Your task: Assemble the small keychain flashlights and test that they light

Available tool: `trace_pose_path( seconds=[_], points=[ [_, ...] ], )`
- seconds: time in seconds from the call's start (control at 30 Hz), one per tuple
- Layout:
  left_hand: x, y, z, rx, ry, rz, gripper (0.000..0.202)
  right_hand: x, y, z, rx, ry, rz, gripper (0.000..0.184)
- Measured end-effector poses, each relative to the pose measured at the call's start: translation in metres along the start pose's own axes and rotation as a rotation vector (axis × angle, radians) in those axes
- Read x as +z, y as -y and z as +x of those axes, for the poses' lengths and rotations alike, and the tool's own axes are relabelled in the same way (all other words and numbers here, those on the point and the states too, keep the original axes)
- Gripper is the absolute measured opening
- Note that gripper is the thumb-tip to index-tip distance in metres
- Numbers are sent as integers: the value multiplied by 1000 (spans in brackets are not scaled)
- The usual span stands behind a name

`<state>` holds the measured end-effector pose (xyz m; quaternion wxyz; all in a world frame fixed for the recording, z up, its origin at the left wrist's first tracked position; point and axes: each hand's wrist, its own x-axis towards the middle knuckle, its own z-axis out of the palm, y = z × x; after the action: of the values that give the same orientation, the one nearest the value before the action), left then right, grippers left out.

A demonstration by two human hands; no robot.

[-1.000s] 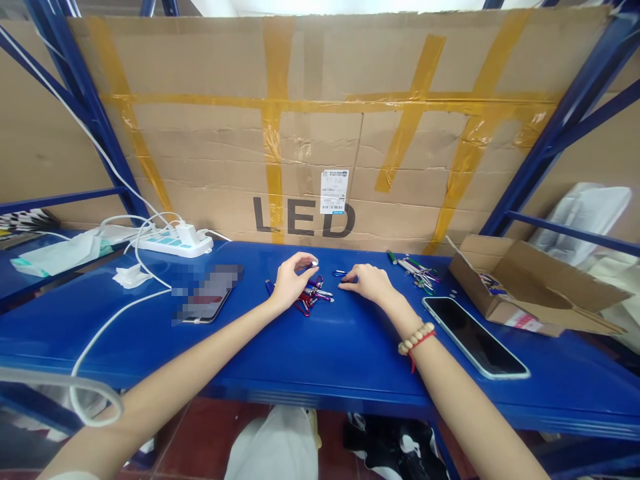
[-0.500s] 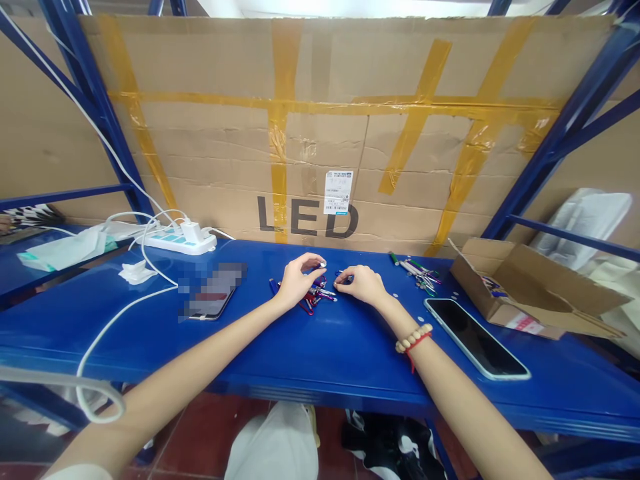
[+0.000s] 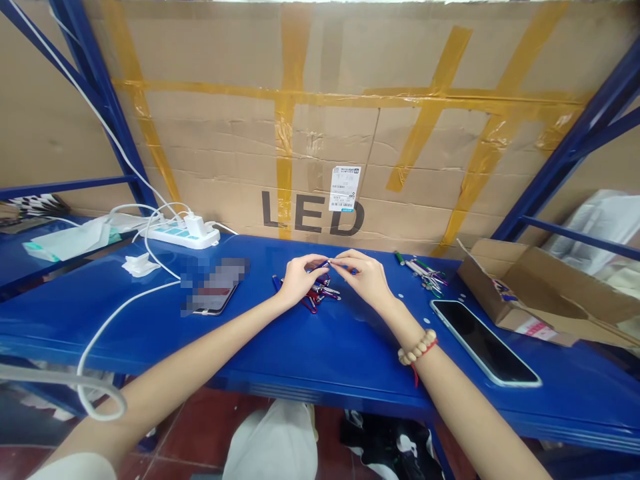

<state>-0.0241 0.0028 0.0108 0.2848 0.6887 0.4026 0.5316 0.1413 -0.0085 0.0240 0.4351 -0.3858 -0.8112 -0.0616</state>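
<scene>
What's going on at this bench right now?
A person's bare left hand and bare right hand come together above the blue tabletop, apparently pinching something too small to make out. Beside the left hand lies a small heap of red, blue and silver metallic-looking pieces. A loose green-and-silver heap of slim pieces lies past the right hand, behind a pale-edged black phone.

Towards its left edge, the blue tabletop (image 3: pixel 350 353) bore a power strip (image 3: pixel 201 241) and dark-edged phone (image 3: pixel 220 299); midway, red and blue pieces (image 3: pixel 320 293); nearer the back edge, a green-and-silver cluster (image 3: pixel 425 271); towards the right edge, a pale-cased phone (image 3: pixel 485 341) and open carton (image 3: pixel 494 303).
</scene>
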Motion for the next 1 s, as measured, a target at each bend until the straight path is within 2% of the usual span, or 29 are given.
trace_pose_path(
  seconds=[0.1, 0.2, 0.33, 0.4, 0.57, 0.63, 0.73, 0.83, 1.0],
  points=[
    [0, 1, -1, -1, 14, 14, 17, -1, 2, 1, 21, 96, 2, 21],
    [0, 3, -1, 6, 11, 11, 17, -5, 0, 3, 116, 163, 55, 25],
    [1, 4, 1, 23, -32, -26, 17, -16, -19, 5, 329, -2, 17, 29],
    [1, 3, 1, 21, -33, -58, 19, -21, -31, 2, 413, 0, -85, 28],
    [2, -4, -2, -24, 95, -186, 27, -18, -48, -8, 432, 328, -195, 18],
    [2, -10, -4, -44, 175, -224, 32, -13, -49, -10, 443, 390, -202, 15],
    [3, -16, -6, -25, 236, -224, 33, -10, -49, -10, 477, 408, -197, 14],
    [3, -16, -7, -27, 237, -187, 32, -9, -45, -8, 493, 351, -124, 13],
    [3, -12, -5, -23, 246, -155, 34, -10, -21, 5, 497, -47, 319, 23]
  ],
)
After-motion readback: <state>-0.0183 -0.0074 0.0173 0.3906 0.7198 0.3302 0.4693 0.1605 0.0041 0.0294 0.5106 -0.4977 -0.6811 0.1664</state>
